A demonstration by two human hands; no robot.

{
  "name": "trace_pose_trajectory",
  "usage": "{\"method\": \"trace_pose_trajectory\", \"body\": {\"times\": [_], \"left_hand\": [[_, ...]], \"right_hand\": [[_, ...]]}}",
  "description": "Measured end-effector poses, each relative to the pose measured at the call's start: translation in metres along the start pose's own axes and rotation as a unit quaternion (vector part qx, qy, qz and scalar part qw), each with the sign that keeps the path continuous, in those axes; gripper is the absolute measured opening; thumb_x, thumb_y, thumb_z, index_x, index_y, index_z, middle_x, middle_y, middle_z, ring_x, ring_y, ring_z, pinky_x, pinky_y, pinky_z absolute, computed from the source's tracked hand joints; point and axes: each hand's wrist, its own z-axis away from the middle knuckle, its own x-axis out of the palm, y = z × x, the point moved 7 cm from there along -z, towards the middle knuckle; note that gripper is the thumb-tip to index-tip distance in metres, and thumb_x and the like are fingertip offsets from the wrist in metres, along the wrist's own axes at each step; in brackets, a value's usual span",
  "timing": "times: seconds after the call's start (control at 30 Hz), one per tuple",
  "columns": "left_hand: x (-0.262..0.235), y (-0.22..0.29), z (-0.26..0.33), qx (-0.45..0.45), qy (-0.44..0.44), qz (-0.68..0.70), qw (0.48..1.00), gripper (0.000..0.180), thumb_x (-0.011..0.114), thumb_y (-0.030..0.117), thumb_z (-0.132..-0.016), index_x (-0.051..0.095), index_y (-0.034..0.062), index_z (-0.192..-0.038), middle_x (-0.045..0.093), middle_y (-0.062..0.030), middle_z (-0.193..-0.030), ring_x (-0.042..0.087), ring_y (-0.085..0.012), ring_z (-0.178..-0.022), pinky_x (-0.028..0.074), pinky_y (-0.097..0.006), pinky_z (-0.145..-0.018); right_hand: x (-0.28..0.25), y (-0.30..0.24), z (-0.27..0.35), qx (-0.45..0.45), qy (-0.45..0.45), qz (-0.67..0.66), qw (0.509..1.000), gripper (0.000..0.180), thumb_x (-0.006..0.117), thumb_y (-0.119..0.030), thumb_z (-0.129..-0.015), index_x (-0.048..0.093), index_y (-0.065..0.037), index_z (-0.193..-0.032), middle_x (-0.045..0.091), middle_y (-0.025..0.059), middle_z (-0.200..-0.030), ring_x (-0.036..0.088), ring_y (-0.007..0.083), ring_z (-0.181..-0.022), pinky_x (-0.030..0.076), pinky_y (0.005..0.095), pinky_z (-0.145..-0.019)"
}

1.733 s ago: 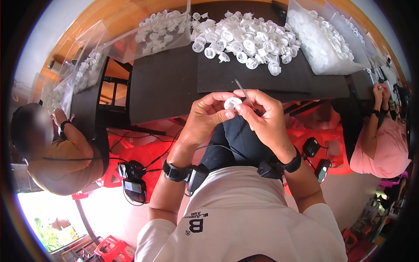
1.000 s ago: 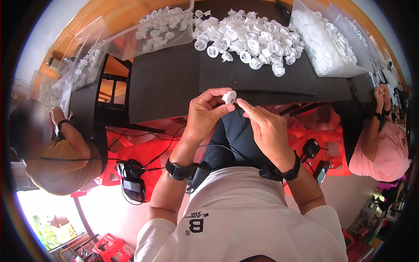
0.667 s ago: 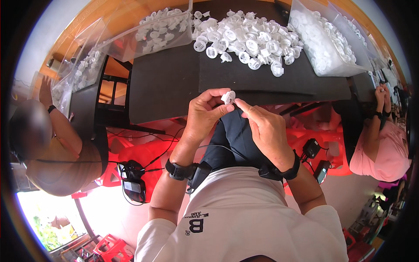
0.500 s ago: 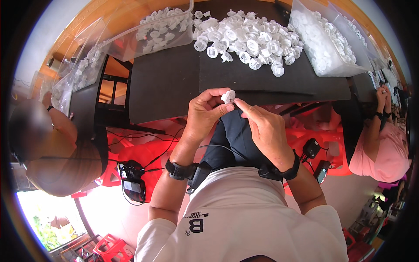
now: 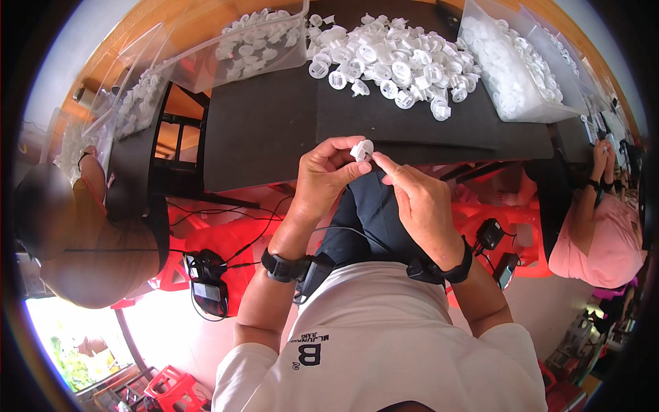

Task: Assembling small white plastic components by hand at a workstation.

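A small white plastic part with a round disc face [image 5: 362,150] is held up over my lap, just in front of the table edge. My left hand [image 5: 321,172] pinches it between thumb and fingers from the left. My right hand [image 5: 420,199] comes in from the right, its index fingertip at the part's disc face. The other fingers of that hand are curled in, and whether they hold something small is hidden. Beyond my hands, on the dark table [image 5: 268,130], lies a heap of similar white parts [image 5: 398,62].
A clear bin [image 5: 199,75] of white parts stands at the far left, another bin [image 5: 549,113] at the far right. Co-workers sit on both sides, one in a brown top [image 5: 103,261], one in pink [image 5: 597,240]. Red stools [image 5: 233,240] and cables lie below the table.
My hands and the white part have barely moved. The co-worker on the left has shifted an arm and hand at the bin there. The view has shifted slightly.
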Motion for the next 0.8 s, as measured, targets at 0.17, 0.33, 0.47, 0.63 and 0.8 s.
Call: {"method": "trace_pose_trajectory", "body": {"times": [0.17, 0.33, 0.47, 0.63, 0.8], "left_hand": [[-0.0013, -0.0010, 0.0004, 0.000, 0.002, -0.003, 1.000, 0.036, 0.072, -0.005, -0.085, 0.062, -0.0001, -0.119, 0.067, -0.0061, -0.111, 0.063, -0.0124, -0.102, 0.052, -0.028, -0.091], [-0.0010, -0.0013, 0.0000, 0.001, 0.001, -0.001, 1.000, 0.037, 0.072, -0.005, -0.085, 0.062, 0.0004, -0.120, 0.067, -0.0061, -0.111, 0.063, -0.0126, -0.103, 0.053, -0.028, -0.091], [-0.0013, -0.0019, 0.0001, 0.001, 0.001, 0.001, 1.000, 0.037, 0.072, -0.005, -0.085, 0.062, 0.0008, -0.120, 0.067, -0.0060, -0.111, 0.062, -0.0129, -0.103, 0.053, -0.028, -0.091], [-0.0012, -0.0013, 0.0005, 0.000, 0.004, -0.004, 1.000, 0.037, 0.072, -0.005, -0.085, 0.063, 0.0009, -0.119, 0.067, -0.0061, -0.111, 0.063, -0.0130, -0.102, 0.053, -0.028, -0.091], [-0.0009, -0.0021, 0.0006, 0.005, 0.004, -0.008, 1.000, 0.036, 0.072, -0.007, -0.084, 0.063, -0.0004, -0.118, 0.067, -0.0065, -0.111, 0.063, -0.0135, -0.101, 0.055, -0.029, -0.090]], "right_hand": [[0.0001, 0.0003, 0.0000, -0.003, 0.002, 0.000, 1.000, 0.041, 0.059, -0.001, -0.088, 0.063, -0.013, -0.127, 0.068, 0.0065, -0.083, 0.068, 0.0271, -0.067, 0.053, 0.0379, -0.056], [0.0006, 0.0000, 0.0005, -0.004, 0.003, 0.002, 1.000, 0.042, 0.060, 0.000, -0.088, 0.063, -0.013, -0.127, 0.067, 0.0068, -0.081, 0.066, 0.0277, -0.065, 0.052, 0.0384, -0.055], [0.0006, -0.0010, 0.0001, -0.006, 0.000, 0.012, 1.000, 0.044, 0.060, 0.001, -0.087, 0.063, -0.014, -0.127, 0.064, 0.0073, -0.078, 0.064, 0.0284, -0.062, 0.051, 0.0393, -0.054], [-0.0002, -0.0027, -0.0005, -0.007, -0.003, 0.016, 1.000, 0.044, 0.060, 0.001, -0.086, 0.063, -0.014, -0.128, 0.063, 0.0071, -0.077, 0.064, 0.0284, -0.062, 0.051, 0.0392, -0.054], [0.0002, -0.0027, 0.0002, -0.013, -0.005, 0.034, 0.999, 0.044, 0.060, 0.000, -0.086, 0.063, -0.015, -0.127, 0.063, 0.0069, -0.076, 0.063, 0.0285, -0.061, 0.051, 0.0396, -0.052]]}}
